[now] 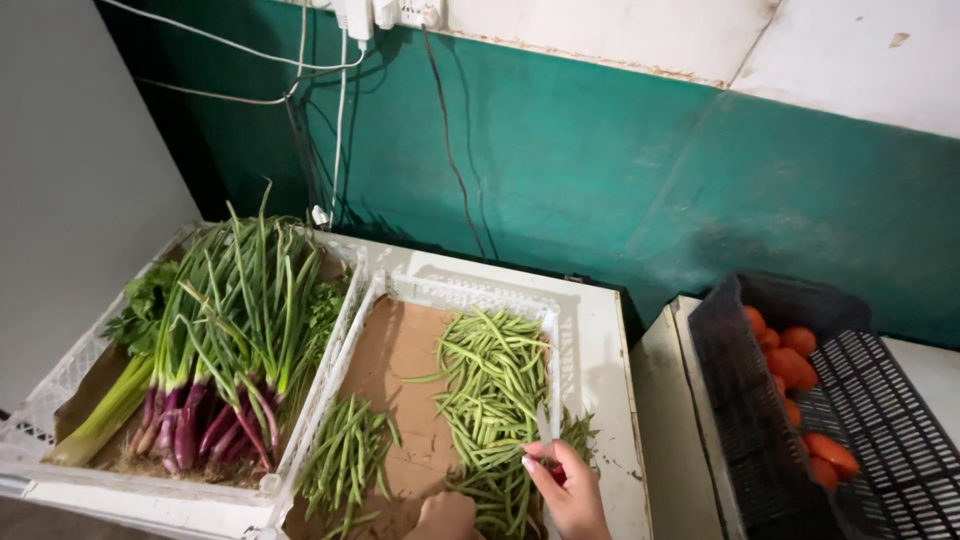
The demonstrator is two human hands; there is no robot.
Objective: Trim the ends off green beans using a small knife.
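A white plastic crate (pixel 455 296) lined with brown cardboard holds green beans: a large heap (pixel 495 390) on its right side and a smaller bunch (pixel 345 455) at the front left. My right hand (pixel 568 490) is at the crate's front right, gripping a small knife (pixel 544 425) whose blade points up over the beans. My left hand (pixel 445 515) rests closed at the bottom edge, touching the beans near the cardboard; whether it holds any is hidden.
To the left, another white crate (pixel 60 385) holds purple spring onions (pixel 215 400) and leafy greens (pixel 140 305). At the right a black crate (pixel 740 420) holds orange-red tomatoes (pixel 790 365). A green wall (pixel 600 160) with hanging cables (pixel 340 110) stands behind.
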